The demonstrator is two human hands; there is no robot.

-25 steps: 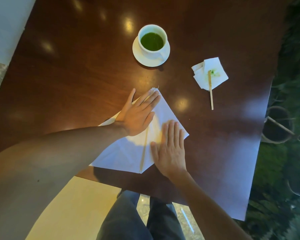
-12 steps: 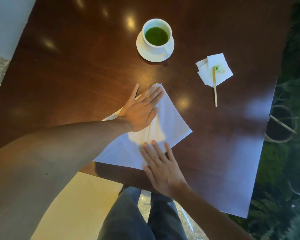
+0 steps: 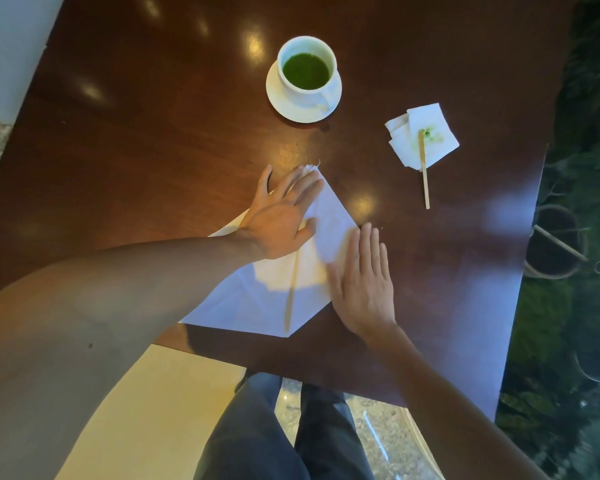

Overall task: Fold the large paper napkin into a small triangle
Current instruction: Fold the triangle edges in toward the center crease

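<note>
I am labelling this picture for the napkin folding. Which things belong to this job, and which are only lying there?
For the job: large napkin; left hand and right hand, both flat on it.

Lying about: cup on saucer; small stained napkin; wooden stirrer.

A dark, glossy wooden tabletop (image 3: 136, 133) catches several ceiling-light reflections. At its far side a white cup (image 3: 307, 72) of green liquid stands on a white saucer (image 3: 302, 112). To the right lies a small crumpled napkin (image 3: 423, 135) with a green stain, a thin wooden stirrer (image 3: 424, 171) resting across it and onto the wood. Beyond the right edge, blurred, is what may be a round dark pot (image 3: 555, 242) among greenery.
</note>
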